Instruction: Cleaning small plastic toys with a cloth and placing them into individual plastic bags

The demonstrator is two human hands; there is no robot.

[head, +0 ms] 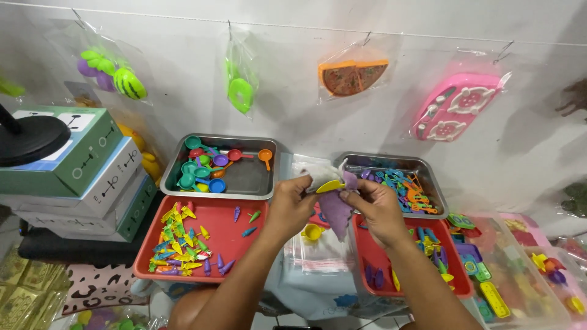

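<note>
The bag (315, 173), a small clear plastic pouch, is held up between both hands above the gap between the two red trays. A yellow piece (330, 186) and a purple piece (336, 211) sit at its mouth, the purple one hanging below. The bag looks thin, limp and slippery, so it probably needs a pinch at the rim on each side to keep the mouth open. The toy pieces look like light, stiff plastic, easy to take by an edge between thumb and finger.

The left hand (292, 201) pinches the bag's left edge, fingers curled tight on the film, forearm rising from below. The right hand (376, 208) closes thumb and fingers on the purple piece just beside the bag, wrist bent inward.

Below the bag lies a stack of clear bags (318, 253) with a yellow cup (312, 232) on it. Left of the bag is a red tray (226, 229) of small vegetable shapes; behind that, a steel pan (244, 180) of toy pans. Right of the bag stand another red tray (373, 250) and a steel pan (422, 168) of toy cutlery. Well above the bag, packed toys (351, 76) hang on the wall.
</note>
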